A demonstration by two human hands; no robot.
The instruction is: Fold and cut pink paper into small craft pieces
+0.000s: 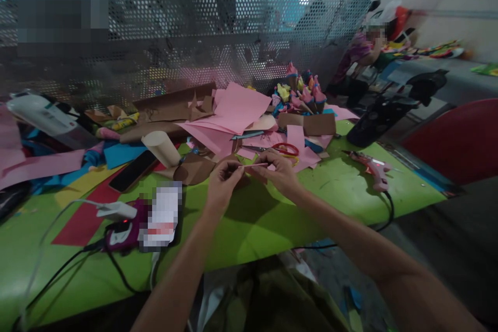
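Both hands meet over the near middle of the green table [268, 218]. My left hand [225, 179] pinches one end of a narrow pink paper strip [254, 165]. At its other end, the fingers of my right hand [278, 171] are closed on the same strip. Just beyond the right hand lie scissors with red handles [287, 149]. A brown paper piece [194, 168] rests left of my left hand. Behind them, pink paper sheets [241, 109] are heaped up.
A pink glue gun [375, 168] lies at right, its cord over the table edge. At left are a phone [161, 215], a purple power strip [130, 233], a dark phone [133, 171] and a cardboard tube [161, 148]. Small paper figures [301, 91] stand behind. Another person [358, 57] sits far right.
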